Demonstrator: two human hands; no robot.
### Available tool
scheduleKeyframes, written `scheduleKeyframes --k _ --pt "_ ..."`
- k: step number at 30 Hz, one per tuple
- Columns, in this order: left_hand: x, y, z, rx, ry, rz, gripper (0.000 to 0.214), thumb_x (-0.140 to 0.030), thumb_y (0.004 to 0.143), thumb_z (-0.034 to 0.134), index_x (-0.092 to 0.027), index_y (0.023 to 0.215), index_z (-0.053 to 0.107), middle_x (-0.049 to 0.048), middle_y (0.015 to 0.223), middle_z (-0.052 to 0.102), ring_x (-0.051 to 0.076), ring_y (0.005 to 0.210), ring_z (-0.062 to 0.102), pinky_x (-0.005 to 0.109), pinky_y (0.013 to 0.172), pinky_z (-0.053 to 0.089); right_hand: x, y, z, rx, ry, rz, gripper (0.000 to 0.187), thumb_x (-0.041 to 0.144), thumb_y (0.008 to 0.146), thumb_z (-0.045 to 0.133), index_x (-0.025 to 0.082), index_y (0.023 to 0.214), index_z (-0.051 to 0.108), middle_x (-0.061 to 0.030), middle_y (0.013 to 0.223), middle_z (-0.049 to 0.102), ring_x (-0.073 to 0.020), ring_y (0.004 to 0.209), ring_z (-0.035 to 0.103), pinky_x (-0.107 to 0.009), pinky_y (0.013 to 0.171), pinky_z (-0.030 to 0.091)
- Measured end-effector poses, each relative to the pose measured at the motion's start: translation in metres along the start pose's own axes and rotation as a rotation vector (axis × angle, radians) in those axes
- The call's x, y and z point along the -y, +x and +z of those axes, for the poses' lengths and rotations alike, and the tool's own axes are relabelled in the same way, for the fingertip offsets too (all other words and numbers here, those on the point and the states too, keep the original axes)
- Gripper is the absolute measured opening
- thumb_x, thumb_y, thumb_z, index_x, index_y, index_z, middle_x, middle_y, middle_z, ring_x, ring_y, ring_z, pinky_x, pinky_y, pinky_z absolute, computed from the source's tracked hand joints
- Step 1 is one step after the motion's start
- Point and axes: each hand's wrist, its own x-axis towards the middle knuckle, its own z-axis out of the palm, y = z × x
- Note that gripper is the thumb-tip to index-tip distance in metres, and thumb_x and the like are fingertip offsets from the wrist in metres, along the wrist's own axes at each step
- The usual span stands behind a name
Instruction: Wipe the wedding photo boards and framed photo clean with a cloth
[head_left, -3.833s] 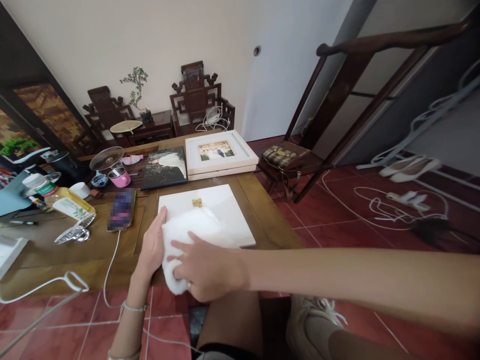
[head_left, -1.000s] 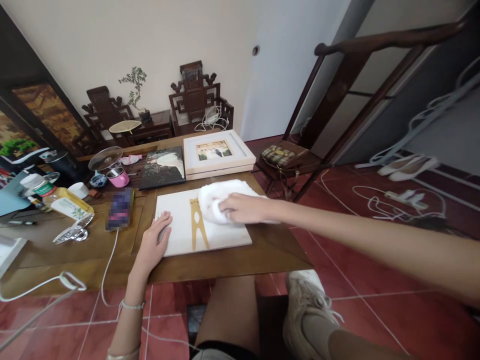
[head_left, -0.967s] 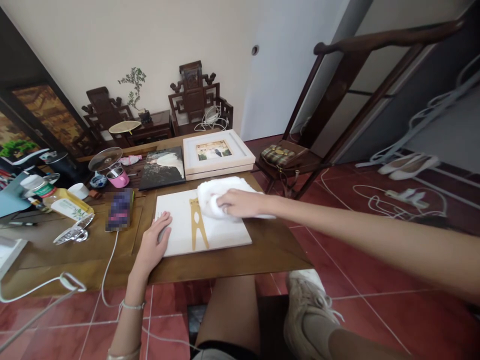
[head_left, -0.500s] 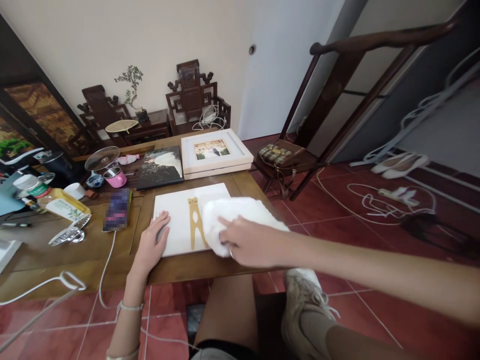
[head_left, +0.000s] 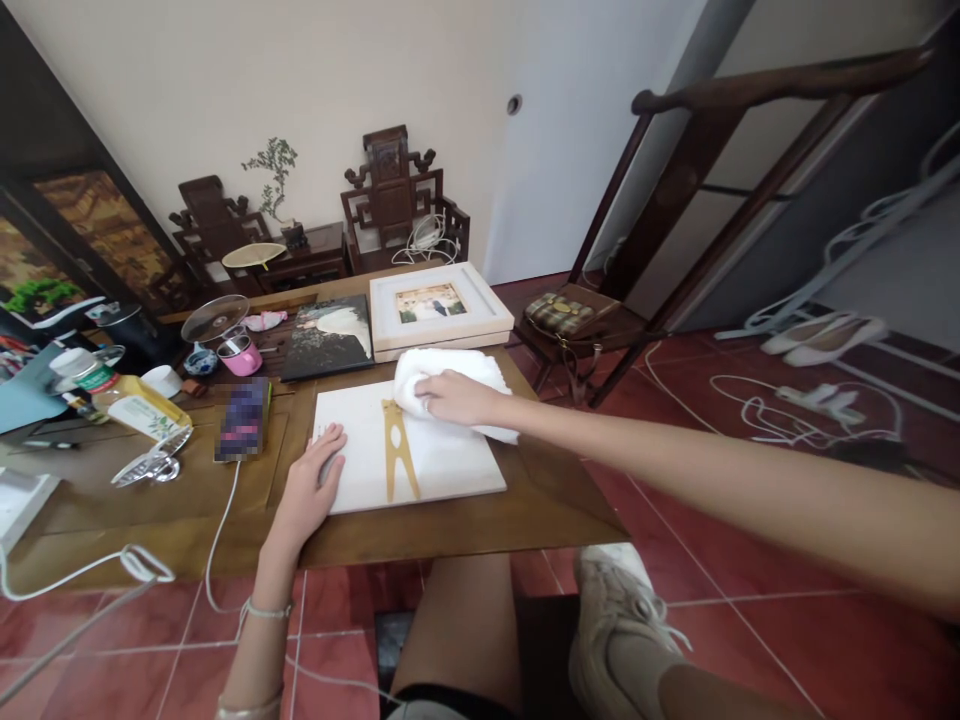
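A white square board [head_left: 442,462] lies face down on the wooden table [head_left: 465,520], with a gold stand piece [head_left: 398,450] on its back. My left hand [head_left: 309,488] rests flat on the board's near left corner, fingers stretched out. My right hand [head_left: 454,396] presses a bunched white cloth [head_left: 450,372] onto the board's far edge, fingers curled over it.
Behind the board lie a white framed photo [head_left: 439,307] and a dark photo canvas [head_left: 330,335]. To the left are a phone [head_left: 244,418] on a white cable, a pink cup [head_left: 241,355], a yellow packet [head_left: 139,408] and a metal clip [head_left: 154,462]. A handbag [head_left: 566,312] sits on a chair at right.
My right hand slid the cloth from the board's near right corner back to its far edge. The left hand stayed on the near left corner.
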Motion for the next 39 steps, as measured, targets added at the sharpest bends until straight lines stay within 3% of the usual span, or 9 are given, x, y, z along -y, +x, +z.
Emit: scheduleKeyframes --k 3,6,12,16,23,26,32,35,39 --pt "0.000 0.000 0.000 0.002 0.009 0.002 0.034 -0.032 0.092 0.047 -0.018 0.119 0.063 0.0115 0.134 0.058 0.023 0.130 0.049 0.047 0.113 0.031 0.019 0.004 0.013 -0.067 0.023 0.037 0.037 0.010 0.082 0.032 0.013 0.105 0.061 -0.0187 0.113 0.063 -0.0343 0.118 0.049 -0.053 0.095 0.033" --pt "-0.001 0.001 0.000 0.000 0.004 0.004 0.035 -0.032 0.092 0.047 -0.017 0.119 0.063 0.0118 0.134 0.058 0.024 0.129 0.049 0.047 0.113 0.033 0.048 -0.015 0.028 -0.048 0.041 -0.018 0.033 0.012 0.080 0.038 0.015 0.100 0.063 -0.0176 0.114 0.063 -0.0346 0.132 0.036 -0.062 0.100 0.027" --pt "-0.004 0.001 -0.001 -0.003 -0.012 -0.003 0.034 -0.032 0.092 0.047 -0.018 0.119 0.063 0.0116 0.133 0.058 0.024 0.129 0.049 0.046 0.112 0.034 0.089 -0.072 0.038 0.130 0.022 -0.270 0.030 0.014 0.075 0.047 0.014 0.099 0.065 -0.0170 0.143 0.046 -0.0379 0.140 0.023 -0.070 0.102 0.020" --pt "-0.005 0.000 -0.001 0.004 -0.003 -0.004 0.035 -0.031 0.092 0.046 -0.016 0.119 0.063 0.0129 0.133 0.058 0.024 0.129 0.049 0.046 0.113 0.032 0.081 -0.067 0.034 0.162 0.006 -0.273 0.027 0.014 0.076 0.047 0.014 0.096 0.065 -0.0206 0.130 0.057 -0.0353 0.139 0.029 -0.065 0.103 0.025" --pt "-0.005 0.001 -0.001 0.002 0.002 0.004 0.034 -0.031 0.093 0.046 -0.016 0.119 0.063 0.0119 0.133 0.058 0.023 0.130 0.049 0.045 0.113 0.033 0.052 0.005 0.017 0.034 -0.046 -0.123 0.035 0.013 0.082 0.039 0.012 0.108 0.062 -0.0237 0.123 0.057 -0.0362 0.133 0.037 -0.061 0.098 0.034" --pt "-0.006 0.001 -0.002 0.006 0.004 0.002 0.034 -0.031 0.093 0.046 -0.016 0.119 0.063 0.0120 0.133 0.058 0.023 0.129 0.049 0.046 0.113 0.033 0.055 0.015 0.015 0.004 -0.065 -0.115 0.036 0.012 0.082 0.039 0.011 0.109 0.062 -0.0237 0.117 0.060 -0.0380 0.129 0.040 -0.064 0.095 0.035" --pt "-0.005 0.001 -0.002 0.008 0.006 -0.004 0.035 -0.031 0.092 0.045 -0.016 0.118 0.064 0.0129 0.134 0.058 0.024 0.129 0.049 0.047 0.112 0.033 0.097 -0.036 0.028 0.053 -0.106 -0.235 0.032 0.014 0.080 0.046 0.014 0.104 0.067 -0.0174 0.129 0.057 -0.0406 0.132 0.032 -0.072 0.098 0.026" --pt "-0.005 0.001 -0.003 0.017 0.004 -0.006 0.034 -0.029 0.092 0.044 -0.017 0.118 0.063 0.0123 0.134 0.057 0.023 0.129 0.049 0.046 0.113 0.033 0.117 -0.066 0.031 0.154 -0.084 -0.301 0.031 0.017 0.078 0.050 0.015 0.103 0.068 -0.0170 0.129 0.057 -0.0425 0.132 0.032 -0.072 0.098 0.026" --pt "-0.006 0.001 -0.003 0.017 -0.002 0.006 0.035 -0.026 0.091 0.043 -0.017 0.118 0.063 0.0116 0.135 0.057 0.022 0.129 0.049 0.046 0.113 0.034 0.118 -0.073 0.030 0.183 -0.082 -0.344 0.028 0.019 0.077 0.050 0.016 0.098 0.069 -0.0174 0.119 0.062 -0.0388 0.126 0.042 -0.065 0.096 0.033"
